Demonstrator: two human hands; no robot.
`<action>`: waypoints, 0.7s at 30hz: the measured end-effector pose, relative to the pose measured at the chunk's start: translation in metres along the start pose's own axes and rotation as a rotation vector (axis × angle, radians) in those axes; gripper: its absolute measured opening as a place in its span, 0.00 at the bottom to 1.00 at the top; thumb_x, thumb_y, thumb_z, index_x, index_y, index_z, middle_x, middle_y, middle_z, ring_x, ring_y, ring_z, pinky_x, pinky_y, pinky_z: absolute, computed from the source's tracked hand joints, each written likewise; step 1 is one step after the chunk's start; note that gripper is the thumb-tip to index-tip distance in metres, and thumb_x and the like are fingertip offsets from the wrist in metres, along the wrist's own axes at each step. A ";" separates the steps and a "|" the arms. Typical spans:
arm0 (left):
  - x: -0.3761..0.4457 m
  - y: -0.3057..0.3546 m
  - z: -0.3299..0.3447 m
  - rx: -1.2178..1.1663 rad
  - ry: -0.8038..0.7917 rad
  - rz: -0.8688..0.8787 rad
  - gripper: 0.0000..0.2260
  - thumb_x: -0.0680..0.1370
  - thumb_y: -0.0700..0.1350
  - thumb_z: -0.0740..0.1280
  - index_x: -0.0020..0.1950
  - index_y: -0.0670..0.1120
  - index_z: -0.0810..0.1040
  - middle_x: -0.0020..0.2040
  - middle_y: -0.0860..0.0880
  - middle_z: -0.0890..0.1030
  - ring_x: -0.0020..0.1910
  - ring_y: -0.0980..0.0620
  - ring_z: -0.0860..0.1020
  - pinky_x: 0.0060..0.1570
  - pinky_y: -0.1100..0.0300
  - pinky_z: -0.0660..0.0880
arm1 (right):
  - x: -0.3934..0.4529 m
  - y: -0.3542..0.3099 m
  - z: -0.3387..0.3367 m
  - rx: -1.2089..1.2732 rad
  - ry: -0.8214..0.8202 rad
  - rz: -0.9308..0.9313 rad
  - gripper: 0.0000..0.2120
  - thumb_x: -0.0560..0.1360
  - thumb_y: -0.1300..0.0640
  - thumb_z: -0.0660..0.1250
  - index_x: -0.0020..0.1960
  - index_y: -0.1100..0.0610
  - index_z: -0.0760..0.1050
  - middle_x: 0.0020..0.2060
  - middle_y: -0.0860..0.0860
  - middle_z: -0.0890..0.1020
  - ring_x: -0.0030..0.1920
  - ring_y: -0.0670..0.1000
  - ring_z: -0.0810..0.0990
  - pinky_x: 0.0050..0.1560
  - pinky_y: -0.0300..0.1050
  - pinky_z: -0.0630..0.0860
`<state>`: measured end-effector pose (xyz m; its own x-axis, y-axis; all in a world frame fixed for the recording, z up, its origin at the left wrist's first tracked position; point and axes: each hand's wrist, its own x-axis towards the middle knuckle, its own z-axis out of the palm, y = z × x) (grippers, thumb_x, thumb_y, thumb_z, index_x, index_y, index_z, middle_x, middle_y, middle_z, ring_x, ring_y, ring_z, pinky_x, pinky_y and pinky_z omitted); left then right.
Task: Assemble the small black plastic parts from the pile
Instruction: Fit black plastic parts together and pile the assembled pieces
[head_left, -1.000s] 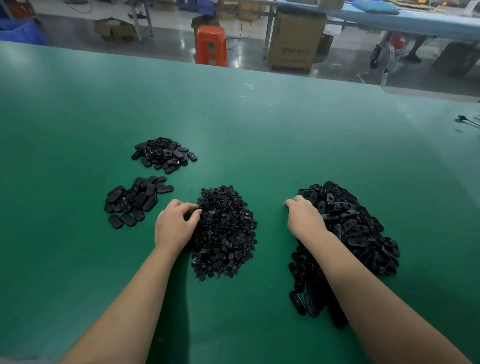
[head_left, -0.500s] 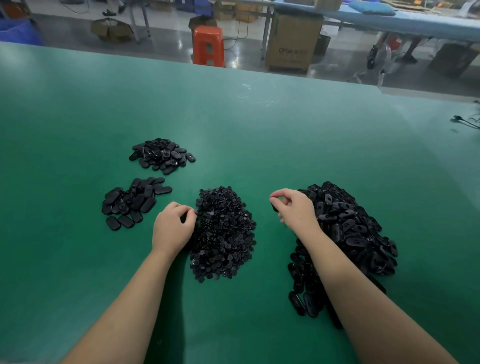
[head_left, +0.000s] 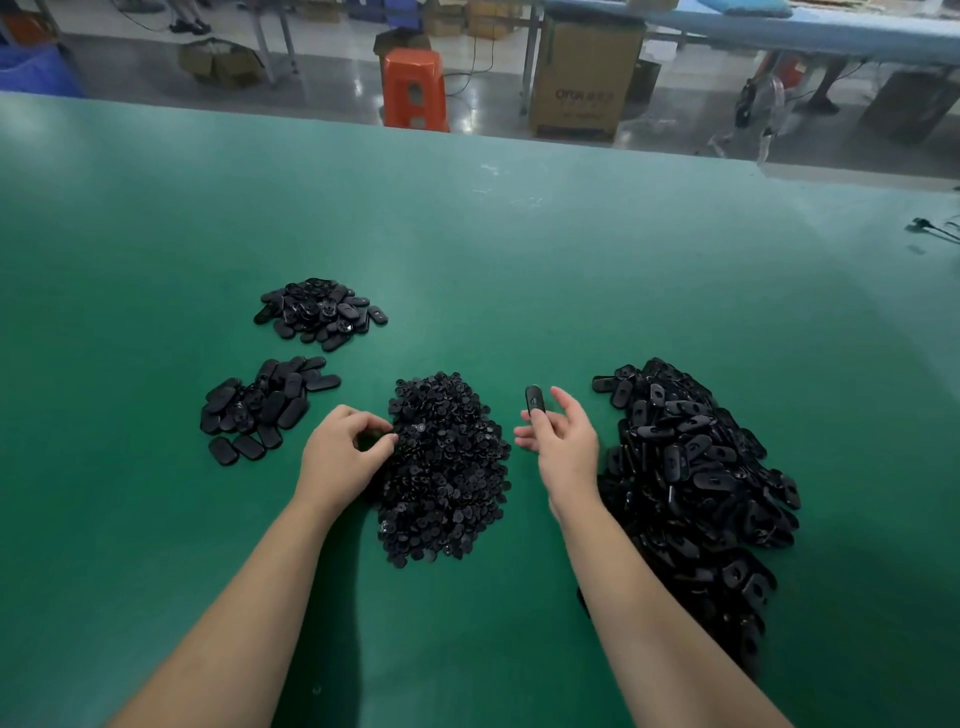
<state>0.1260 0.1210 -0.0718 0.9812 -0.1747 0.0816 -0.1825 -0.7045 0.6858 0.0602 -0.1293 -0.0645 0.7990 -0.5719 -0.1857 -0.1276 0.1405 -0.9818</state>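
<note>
Green matting covers the whole table (head_left: 519, 249), and black plastic bits sit on it in four heaps. At the left of the frame lie two small heaps of oblong pieces, one (head_left: 319, 314) above the other (head_left: 262, 405), a few of the lower ones lying singly on the mat. Just right of them the left hand (head_left: 343, 457) rests at the left edge of the middle pile of small round parts (head_left: 447, 467), its fingers curled in against the pile with thumb and forefinger close together; whether they have caught a part I cannot tell. Right of that pile the right hand (head_left: 563, 447) is raised off the mat, pinching one oblong black piece (head_left: 534, 399) upright at its fingertips, the remaining fingers loosely spread. Further right spreads the biggest pile of oblong shells (head_left: 691, 478), running down toward the lower right under the forearm. Beyond the table's far edge stand an orange stool (head_left: 415, 88) and a cardboard box (head_left: 584, 78).
</note>
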 end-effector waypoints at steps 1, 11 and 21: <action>0.000 0.000 0.000 0.000 0.004 -0.005 0.01 0.76 0.49 0.74 0.46 0.54 0.83 0.43 0.55 0.75 0.39 0.59 0.73 0.37 0.62 0.66 | 0.000 0.001 0.001 -0.013 0.005 -0.001 0.15 0.82 0.64 0.64 0.63 0.47 0.72 0.45 0.52 0.86 0.39 0.48 0.86 0.46 0.44 0.84; 0.007 0.005 0.000 -0.009 -0.060 -0.096 0.07 0.75 0.51 0.76 0.40 0.56 0.79 0.45 0.57 0.77 0.44 0.58 0.74 0.44 0.56 0.69 | -0.004 0.007 0.004 -0.182 0.032 -0.107 0.06 0.81 0.56 0.66 0.46 0.53 0.78 0.38 0.44 0.85 0.35 0.48 0.85 0.43 0.44 0.83; 0.011 0.010 -0.009 -0.169 -0.123 -0.161 0.06 0.75 0.48 0.76 0.40 0.52 0.81 0.34 0.54 0.83 0.31 0.59 0.76 0.33 0.64 0.70 | -0.002 0.011 0.003 -0.231 0.013 -0.143 0.09 0.83 0.59 0.61 0.49 0.47 0.74 0.43 0.47 0.84 0.34 0.45 0.84 0.39 0.40 0.81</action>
<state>0.1353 0.1184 -0.0572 0.9800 -0.1592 -0.1195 -0.0017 -0.6067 0.7949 0.0591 -0.1240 -0.0752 0.8114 -0.5829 -0.0435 -0.1456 -0.1294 -0.9808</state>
